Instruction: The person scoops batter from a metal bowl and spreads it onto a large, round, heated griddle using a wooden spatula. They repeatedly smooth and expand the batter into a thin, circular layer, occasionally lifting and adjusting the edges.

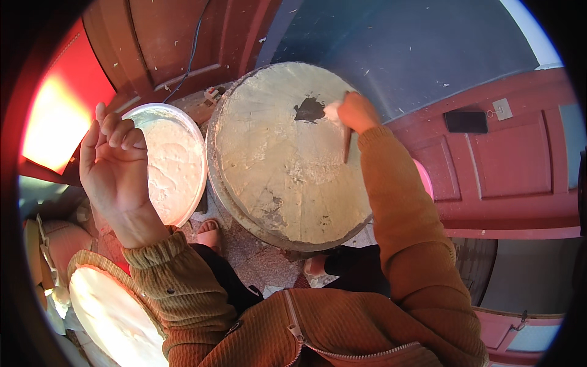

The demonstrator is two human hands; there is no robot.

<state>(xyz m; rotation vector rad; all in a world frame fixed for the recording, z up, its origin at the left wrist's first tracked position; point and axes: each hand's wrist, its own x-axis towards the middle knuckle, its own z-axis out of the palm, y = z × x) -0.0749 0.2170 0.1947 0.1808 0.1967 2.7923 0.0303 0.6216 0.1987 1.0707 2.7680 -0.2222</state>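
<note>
A large round griddle (212, 183) stands before me, its top coated with a thin layer of pale batter (270, 151). A dark bare patch (309, 110) shows in the coating near the far middle. Beside that patch, my right hand (360, 112) grips a flat brown wooden spreader (347, 147); a whitish lump, perhaps dough or batter, shows at its fingers. My left hand (117, 169) is raised palm up with fingers loosely curled and holds nothing. Behind it stands a metal basin (202, 137) of thick pale batter (172, 160), partly hidden by the hand.
At lower left, a round woven tray (82, 258) carries pale flat sheets (114, 316). A dark phone (465, 122) lies on the red cabinet (509, 156) at right. Red doors (179, 36) rise beyond the griddle, with a cable (195, 46) hanging down. My feet are near the griddle's base.
</note>
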